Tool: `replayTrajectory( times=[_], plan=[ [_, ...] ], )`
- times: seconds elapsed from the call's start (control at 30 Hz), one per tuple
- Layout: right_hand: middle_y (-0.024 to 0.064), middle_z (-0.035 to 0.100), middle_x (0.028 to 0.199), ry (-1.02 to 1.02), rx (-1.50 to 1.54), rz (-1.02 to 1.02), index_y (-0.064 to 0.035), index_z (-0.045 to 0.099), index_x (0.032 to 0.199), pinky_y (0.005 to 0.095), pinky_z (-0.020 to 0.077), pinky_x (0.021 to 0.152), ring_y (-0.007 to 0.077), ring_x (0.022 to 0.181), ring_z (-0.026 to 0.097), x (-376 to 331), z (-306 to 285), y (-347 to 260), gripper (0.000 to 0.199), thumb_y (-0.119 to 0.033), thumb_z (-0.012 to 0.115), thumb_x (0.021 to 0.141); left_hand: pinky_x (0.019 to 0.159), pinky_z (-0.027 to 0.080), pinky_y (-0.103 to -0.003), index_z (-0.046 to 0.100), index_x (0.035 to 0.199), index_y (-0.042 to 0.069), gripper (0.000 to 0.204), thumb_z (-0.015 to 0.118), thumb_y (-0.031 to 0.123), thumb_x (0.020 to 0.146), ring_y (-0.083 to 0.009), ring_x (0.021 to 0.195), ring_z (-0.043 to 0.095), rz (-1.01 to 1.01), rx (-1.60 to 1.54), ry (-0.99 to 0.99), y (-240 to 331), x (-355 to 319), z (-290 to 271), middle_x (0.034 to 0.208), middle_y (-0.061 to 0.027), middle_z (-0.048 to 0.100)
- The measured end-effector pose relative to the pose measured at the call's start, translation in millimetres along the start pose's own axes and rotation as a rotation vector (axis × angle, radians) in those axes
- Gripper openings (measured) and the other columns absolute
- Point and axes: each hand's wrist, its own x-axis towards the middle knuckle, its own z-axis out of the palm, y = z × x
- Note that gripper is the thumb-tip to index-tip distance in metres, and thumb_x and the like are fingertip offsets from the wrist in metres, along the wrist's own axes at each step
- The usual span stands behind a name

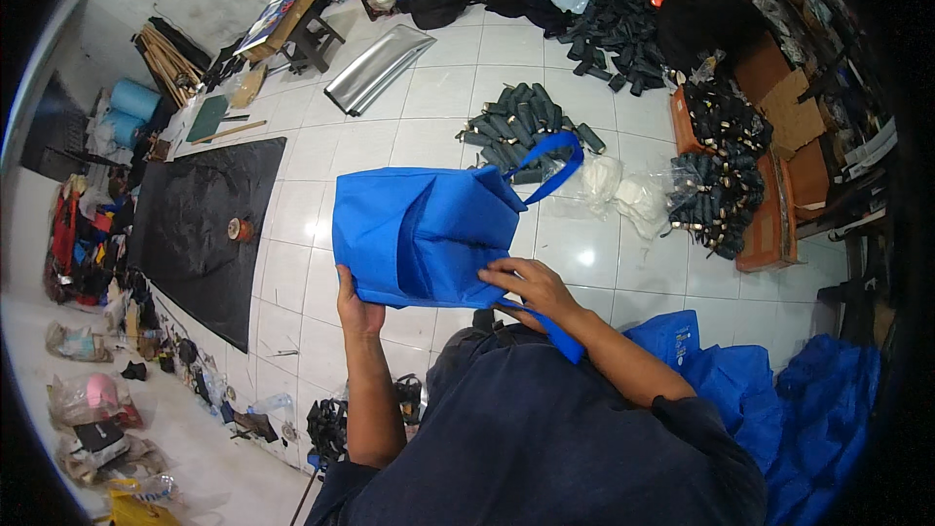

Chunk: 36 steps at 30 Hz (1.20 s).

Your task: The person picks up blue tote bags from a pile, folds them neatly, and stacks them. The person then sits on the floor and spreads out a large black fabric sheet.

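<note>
A blue fabric tote bag [454, 219] is held up in front of my chest, lying on its side. It is opened out into a boxy shape, with a fold gaping along its near face. My left hand [360, 308] grips its lower left corner, thumb against the side and the other fingers hidden beneath. At the lower right edge, my right hand [536, 290] has its fingers bent over the fabric. One loop handle [570, 175] sticks out to the far right; another strap [555, 333] hangs below my right hand.
Dark green rolled bundles [516, 127] lie heaped on the tiled floor, beside white material in clear plastic [638, 200]. More blue bags [730, 380] are piled at my right. A black sheet [209, 224] spreads at left, and a silver roll [380, 68] lies farther off.
</note>
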Motion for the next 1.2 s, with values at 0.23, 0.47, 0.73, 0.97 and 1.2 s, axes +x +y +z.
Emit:
replayTrajectory(
  times=[0.23, 0.47, 0.73, 0.97, 1.2],
  plan=[
    [0.0044, 0.067, 0.095, 0.121, -0.196, -0.125, -0.0101, 0.068, 0.103, 0.0347, 0.0499, 0.072, 0.0228, 0.086, 0.065, 24.7, -18.6, 3.5, 0.031, -0.009, 0.069, 0.071, 0.105, 0.034, -0.047, 0.038, 0.138, 0.003, 0.055, 0.044, 0.038, 0.096, -0.0299, 0.125, 0.045, -0.06, -0.114, 0.053, -22.4, -7.4, -44.3, 0.134, -0.0131, 0.049],
    [0.0019, 0.064, 0.091, -0.201, -0.199, -0.268, -0.012, 0.064, 0.107, 0.0332, 0.0462, 0.07, 0.0194, 0.085, 0.063, 42.7, -25.5, -12.7, 0.027, -0.011, 0.059, 0.08, 0.103, 0.033, -0.038, 0.047, 0.133, 0.001, 0.063, 0.054, 0.046, 0.089, -0.0231, 0.126, 0.044, 0.154, 0.808, 0.157, 15.0, 44.2, 24.2, 0.133, -0.0137, 0.051],
    [0.0008, 0.062, 0.089, -0.324, -0.248, -0.224, -0.0142, 0.063, 0.11, 0.0335, 0.0444, 0.064, 0.0189, 0.079, 0.061, 37.5, -15.3, -32.1, 0.03, -0.012, 0.058, 0.081, 0.064, 0.049, -0.026, 0.067, 0.1, -0.004, 0.034, 0.062, 0.028, 0.09, -0.0143, 0.072, 0.062, -0.198, 1.171, -0.228, -5.8, 86.4, 84.8, 0.082, -0.0082, 0.067],
    [0.0018, 0.06, 0.089, -0.21, -0.2, -0.198, -0.0137, 0.064, 0.105, 0.0349, 0.0448, 0.065, 0.0192, 0.081, 0.059, 3.7, -5.1, -22.1, 0.027, -0.017, 0.062, 0.079, 0.059, 0.046, -0.022, 0.067, 0.089, -0.001, 0.029, 0.063, 0.027, 0.091, -0.0099, 0.065, 0.057, -0.102, 0.73, -0.045, -6.2, 73.0, 83.9, 0.076, -0.0037, 0.064],
    [0.0088, 0.063, 0.098, -0.111, -0.149, -0.09, -0.0106, 0.064, 0.104, 0.0381, 0.0477, 0.075, 0.0279, 0.091, 0.061, 47.5, -48.1, 21.4, 0.025, -0.02, 0.065, 0.082, 0.064, 0.045, -0.022, 0.067, 0.093, -0.002, 0.029, 0.063, 0.026, 0.092, -0.0082, 0.071, 0.056, 0.037, 0.86, -0.168, 0.0, 63.2, 67.3, 0.081, -0.0028, 0.065]
  ],
)
